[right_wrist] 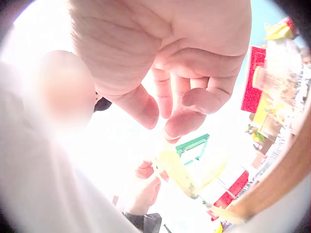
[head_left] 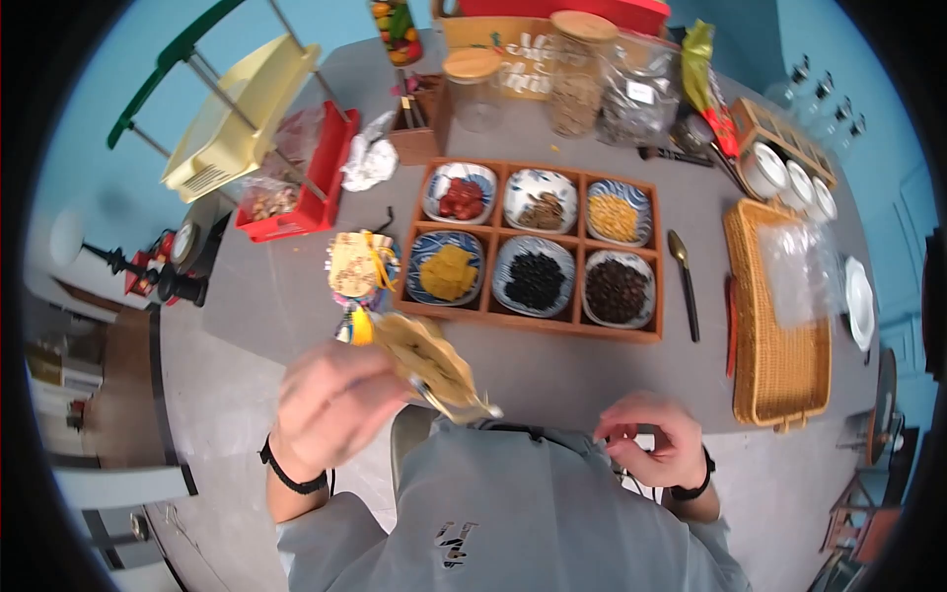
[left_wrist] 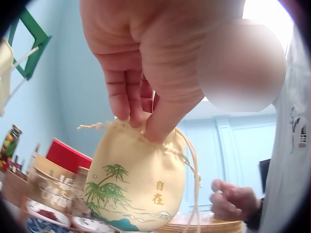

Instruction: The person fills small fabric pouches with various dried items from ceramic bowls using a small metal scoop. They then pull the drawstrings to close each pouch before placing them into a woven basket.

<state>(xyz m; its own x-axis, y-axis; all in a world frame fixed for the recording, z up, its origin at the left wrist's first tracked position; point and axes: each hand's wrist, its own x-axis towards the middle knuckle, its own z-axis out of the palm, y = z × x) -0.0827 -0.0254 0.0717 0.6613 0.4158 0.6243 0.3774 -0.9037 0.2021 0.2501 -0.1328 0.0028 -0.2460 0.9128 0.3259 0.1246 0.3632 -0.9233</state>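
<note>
At far left stands a yellow rack (head_left: 237,109), with a red bin (head_left: 333,178) beside it. Nearer the person, a patterned bundle (head_left: 355,264) lies on the table (head_left: 266,306). The left hand (head_left: 335,400) pinches the cream pouch (head_left: 436,363) by its gathered neck, thumb against bent fingers. The pouch is held up over the table's near edge, in front of the tray's left end (its front, in the left wrist view, shows green palms and two characters). The wooden tray (head_left: 552,327) has six compartments, a filled dish in each: red, brown and yellow pieces behind; flat yellow, black and dark brown ones in front. The right hand (head_left: 658,439) is at the near edge, well apart from the pouch, fingers loosely bent, thumb just beside the fingertips, holding nothing. Past the tray lie a spoon (head_left: 684,286) and a wicker basket (head_left: 781,390), a clear bag (head_left: 801,271) over part of it.
</note>
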